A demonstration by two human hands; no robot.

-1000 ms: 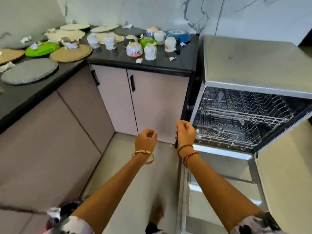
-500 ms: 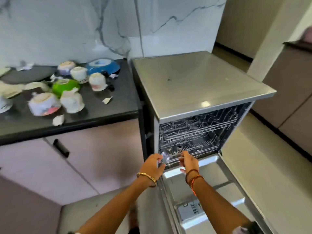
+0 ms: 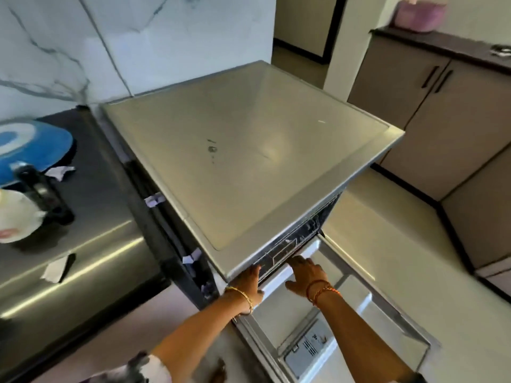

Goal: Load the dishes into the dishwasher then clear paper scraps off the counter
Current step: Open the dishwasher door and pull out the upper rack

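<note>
Head view, looking steeply down. The dishwasher point(image 3: 243, 161) is seen from above, its flat grey top filling the middle of the frame; its door point(image 3: 345, 327) is folded down flat toward the person, with the detergent compartment point(image 3: 309, 352) visible on the inner face.

Both hands are reached into the opening just under the front edge of the dishwasher top. The left hand point(image 3: 250, 281) is placed at the front left corner of the opening; its fingertips are hidden under the top's edge, so what they have hold of, if anything, cannot be told. The right hand point(image 3: 305, 275) is set just beside it, fingers extended forward into the opening and thumb spread; whether anything is gripped cannot be told. Bangles are worn on the left wrist, threads on the right.

The racks are hardly seen from this angle; only a dark strip of the interior is shown.

On the black worktop point(image 3: 105, 217) to the left, a blue plate point(image 3: 30, 150) is noted at the back left edge, a white cup point(image 3: 16, 217) at the left edge, and a black object, blurred, between them. Paper scraps are noted: one point(image 3: 59, 171) beside the blue plate, one point(image 3: 54, 269) toward the front edge, and others point(image 3: 154, 200) lodged in the gap between worktop and dishwasher.
</note>
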